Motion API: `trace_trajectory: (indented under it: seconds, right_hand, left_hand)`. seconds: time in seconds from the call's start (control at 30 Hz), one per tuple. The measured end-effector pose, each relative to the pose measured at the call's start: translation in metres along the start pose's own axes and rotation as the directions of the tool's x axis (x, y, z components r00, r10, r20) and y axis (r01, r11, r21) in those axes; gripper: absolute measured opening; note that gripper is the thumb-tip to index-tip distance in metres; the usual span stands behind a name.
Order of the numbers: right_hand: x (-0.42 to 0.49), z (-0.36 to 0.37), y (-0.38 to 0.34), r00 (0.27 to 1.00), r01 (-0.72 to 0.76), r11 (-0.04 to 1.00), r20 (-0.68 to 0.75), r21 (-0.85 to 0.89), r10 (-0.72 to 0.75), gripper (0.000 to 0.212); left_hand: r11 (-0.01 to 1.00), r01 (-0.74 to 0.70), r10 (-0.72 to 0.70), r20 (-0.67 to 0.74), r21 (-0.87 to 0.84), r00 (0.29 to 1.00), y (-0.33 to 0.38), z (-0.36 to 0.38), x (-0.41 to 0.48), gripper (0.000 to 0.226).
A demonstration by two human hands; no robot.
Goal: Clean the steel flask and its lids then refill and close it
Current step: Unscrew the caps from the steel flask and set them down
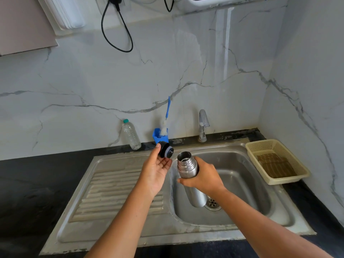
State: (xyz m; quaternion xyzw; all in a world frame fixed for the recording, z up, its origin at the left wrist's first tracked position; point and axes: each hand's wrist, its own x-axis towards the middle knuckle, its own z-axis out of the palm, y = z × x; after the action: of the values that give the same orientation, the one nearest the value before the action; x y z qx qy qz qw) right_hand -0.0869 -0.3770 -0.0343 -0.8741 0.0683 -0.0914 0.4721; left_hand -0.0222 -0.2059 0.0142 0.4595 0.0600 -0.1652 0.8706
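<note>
My right hand (204,176) grips the steel flask (187,165) around its upper body and holds it over the sink basin (242,183). The flask's threaded mouth is uncovered and leans towards the upper left. My left hand (157,167) holds the black inner stopper lid (165,149) between thumb and fingertips, just left of the flask's mouth and apart from it. A bottle brush (165,125) with a blue handle stands in a blue holder (160,135) behind the sink.
The tap (202,125) stands at the back of the sink, with no water running. A clear plastic bottle (131,135) is on the black counter at the back. A beige plastic basket (275,161) sits to the right. The ribbed draining board (115,192) lies to the left.
</note>
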Motion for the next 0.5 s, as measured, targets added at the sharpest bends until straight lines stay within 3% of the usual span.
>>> trace_trajectory:
  seconds: [0.1,0.2,0.4,0.5]
  right_hand:
    - [0.001,0.005,0.0,1.0,0.004,1.0,0.021,0.007,-0.004,0.069]
    - [0.001,0.01,0.0,0.999,0.0,1.0,0.044,0.021,-0.001,0.068]
    - [0.002,0.021,-0.004,0.996,-0.002,1.0,0.092,0.012,0.001,0.073]
    - [0.004,0.025,-0.006,0.994,0.001,1.0,0.111,-0.004,0.0,0.075]
  left_hand:
    - [0.991,0.049,-0.062,-0.101,-0.123,0.993,0.006,-0.027,0.001,0.041]
    - [0.989,0.024,-0.054,-0.209,-0.143,0.976,0.013,-0.06,0.001,0.027]
    - [0.998,-0.038,0.055,-0.417,0.048,0.907,0.008,-0.134,0.008,0.005]
    - [0.977,-0.011,0.106,-0.438,0.213,0.893,-0.007,-0.163,0.012,0.014]
